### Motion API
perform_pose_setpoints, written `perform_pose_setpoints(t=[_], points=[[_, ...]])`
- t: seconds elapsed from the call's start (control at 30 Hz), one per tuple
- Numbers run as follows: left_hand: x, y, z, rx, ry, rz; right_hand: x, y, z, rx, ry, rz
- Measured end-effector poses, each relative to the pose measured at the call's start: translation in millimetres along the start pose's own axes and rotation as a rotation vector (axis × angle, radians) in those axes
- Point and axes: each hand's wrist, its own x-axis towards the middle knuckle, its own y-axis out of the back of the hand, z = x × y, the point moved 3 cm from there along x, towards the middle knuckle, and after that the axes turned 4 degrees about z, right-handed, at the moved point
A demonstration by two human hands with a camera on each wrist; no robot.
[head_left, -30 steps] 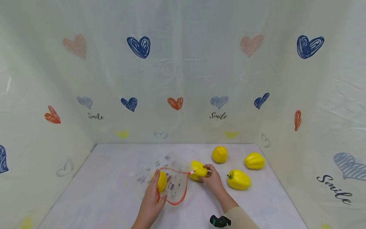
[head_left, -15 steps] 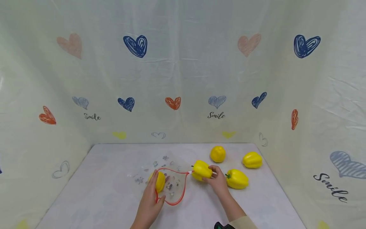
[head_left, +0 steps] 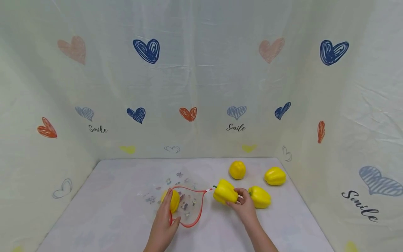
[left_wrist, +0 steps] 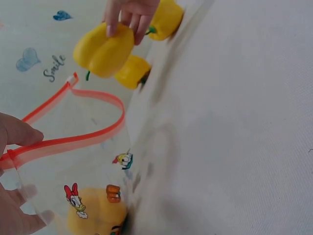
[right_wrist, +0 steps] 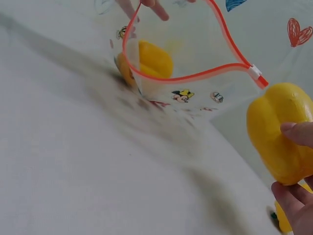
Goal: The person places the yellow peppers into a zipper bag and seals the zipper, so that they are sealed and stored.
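Observation:
My left hand (head_left: 164,217) grips the edge of a clear zip bag (left_wrist: 54,178) printed with cartoon figures, its thumb at the red zip rim. The bag's mouth gapes toward the right, with a white slider (right_wrist: 255,72) at the rim's right corner. Inside the bag lies one yellow bell pepper (right_wrist: 152,59). My right hand (head_left: 245,206) holds a second yellow bell pepper (head_left: 225,191) between thumb and fingers, just right of the slider. Its green stem points left toward the bag. In the right wrist view this pepper hangs above the table beside the rim.
Three more yellow bell peppers lie on the white table (head_left: 119,210) at the right: a near pepper (head_left: 260,197) behind my right hand, a back pepper (head_left: 237,170), and a far-right pepper (head_left: 275,176). Pale curtains (head_left: 189,77) with printed hearts enclose the table's back and sides.
My right hand has drawn its pepper rightward and slightly nearer, away from the slider it overlapped. The left hand keeps its grip on the bag. The head view has turned slightly right.

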Motion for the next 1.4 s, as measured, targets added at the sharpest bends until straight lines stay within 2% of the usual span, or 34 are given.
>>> perform_pose_setpoints(t=[0.3, 0.47, 0.7, 0.9, 1.03, 1.23, 1.4], points=[[-2.7, 0.1, 1.0, 0.012, 0.024, -0.022, -13.1, 14.6, -3.4, -0.050, -0.025, 0.009], [-3.4, 0.2, 2.2, 0.018, 0.003, -0.018, -19.0, 22.9, -9.4, -0.062, -0.032, 0.000], [-4.5, 0.2, 2.5, 0.015, -0.022, -0.012, -28.8, 28.0, -12.0, -0.028, -0.108, -0.003], [-3.1, 0.4, 1.7, 0.010, -0.027, -0.018, -37.9, 28.2, -12.8, 0.002, -0.135, -0.014], [-2.2, 0.7, 1.4, 0.007, -0.030, -0.016, -46.1, 26.8, -15.3, 0.010, -0.124, -0.027], [-2.6, 0.2, -0.2, 0.017, -0.052, 0.002, -58.2, 18.1, -20.7, 0.022, -0.085, -0.096], [-1.2, -1.2, 0.8, 0.005, -0.069, 0.010, -60.6, 9.8, -24.2, 0.022, -0.070, -0.151]])
